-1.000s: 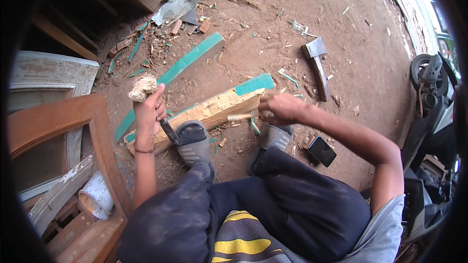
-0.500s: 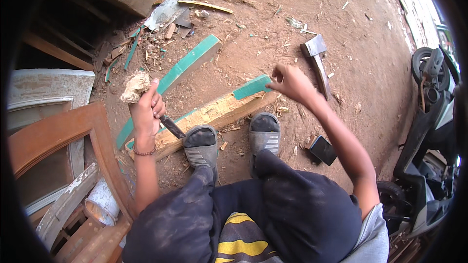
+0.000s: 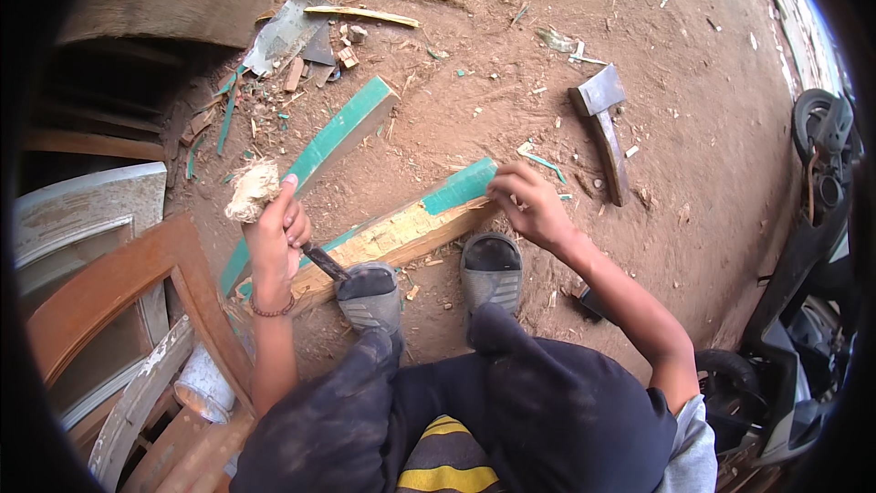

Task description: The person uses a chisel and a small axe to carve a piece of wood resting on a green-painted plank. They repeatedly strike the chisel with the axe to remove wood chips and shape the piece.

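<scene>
The left hand point(image 3: 274, 237) has its grip closed around a chisel point(image 3: 319, 260) with a frayed handle top, blade tip on the plank point(image 3: 401, 228). The right hand point(image 3: 529, 205) pinches the plank's far right end. Green paint is stripped mid-length; the ends remain coated. The plank lies on the ground under both shoes point(image 3: 370, 297), long axis running near-left to far-right.

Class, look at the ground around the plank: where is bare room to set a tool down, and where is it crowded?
Free: bare dirt right of the axe, and between the axe and the far litter. Crowded: scraps beyond the green plank, by the left hand.
</scene>
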